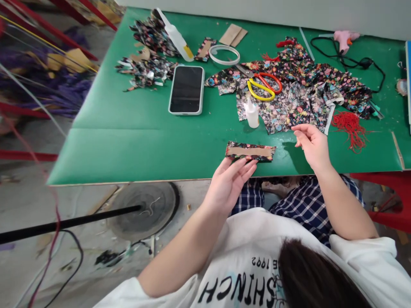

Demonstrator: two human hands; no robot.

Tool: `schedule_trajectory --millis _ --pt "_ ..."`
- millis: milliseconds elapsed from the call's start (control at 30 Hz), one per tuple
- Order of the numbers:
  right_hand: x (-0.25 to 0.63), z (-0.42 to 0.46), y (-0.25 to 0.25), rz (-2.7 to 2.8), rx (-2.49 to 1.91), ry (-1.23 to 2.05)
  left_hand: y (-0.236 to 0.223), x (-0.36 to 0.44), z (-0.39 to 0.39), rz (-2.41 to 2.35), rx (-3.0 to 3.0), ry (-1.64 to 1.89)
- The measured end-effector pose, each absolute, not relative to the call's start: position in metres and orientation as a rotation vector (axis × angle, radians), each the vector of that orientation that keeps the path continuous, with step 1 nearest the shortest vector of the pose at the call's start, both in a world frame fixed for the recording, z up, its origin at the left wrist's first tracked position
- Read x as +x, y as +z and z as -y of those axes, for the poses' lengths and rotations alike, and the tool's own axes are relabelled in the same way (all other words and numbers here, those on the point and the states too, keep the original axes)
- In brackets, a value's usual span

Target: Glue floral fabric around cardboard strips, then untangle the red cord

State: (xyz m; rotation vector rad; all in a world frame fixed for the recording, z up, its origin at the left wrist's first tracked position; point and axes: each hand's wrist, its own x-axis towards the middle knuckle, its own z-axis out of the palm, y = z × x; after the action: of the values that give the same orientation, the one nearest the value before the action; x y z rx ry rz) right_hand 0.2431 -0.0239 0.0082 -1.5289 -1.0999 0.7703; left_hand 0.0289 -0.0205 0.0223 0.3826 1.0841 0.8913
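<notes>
A narrow strip of brown card with floral fabric folded over its edges [250,151] lies near the table's front edge. My left hand [229,182] is at its near side, fingers stretched out and fingertips touching that edge. To the right, my right hand [313,145] is raised over the table with thumb and fingers pinched together; whatever they hold, if anything, is too small to make out. A small white glue bottle [252,114] stands just beyond the strip. Dark floral fabric [292,102] spreads behind it, with yellow-and-red-handled scissors [265,87] on top.
On the green table [128,149] are a phone [186,90], a larger glue bottle [176,37], a tape roll [224,55], fabric scraps [147,70], card pieces [233,35], red cords [349,130] and a pink glue gun [345,40] with a black cable.
</notes>
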Motion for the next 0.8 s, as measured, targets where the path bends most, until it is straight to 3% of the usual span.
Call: schedule_trajectory --millis 233,400,500,800 --pt "0.245 0.023 0.007 1.190 -1.519 0.850 0.014 -0.017 0.041 -1.260 0.908 0.556" --pt "0.243 0.022 0.005 1.200 -1.609 0.850 0.009 0.008 0.025 -1.105 2.036 0.701" --pt "0.242 0.021 0.003 1.187 -1.546 0.965 0.004 0.035 0.010 -0.960 2.462 0.565" --pt "0.240 0.023 0.007 1.007 -1.280 1.187 -0.010 0.050 0.005 -0.865 2.689 0.293"
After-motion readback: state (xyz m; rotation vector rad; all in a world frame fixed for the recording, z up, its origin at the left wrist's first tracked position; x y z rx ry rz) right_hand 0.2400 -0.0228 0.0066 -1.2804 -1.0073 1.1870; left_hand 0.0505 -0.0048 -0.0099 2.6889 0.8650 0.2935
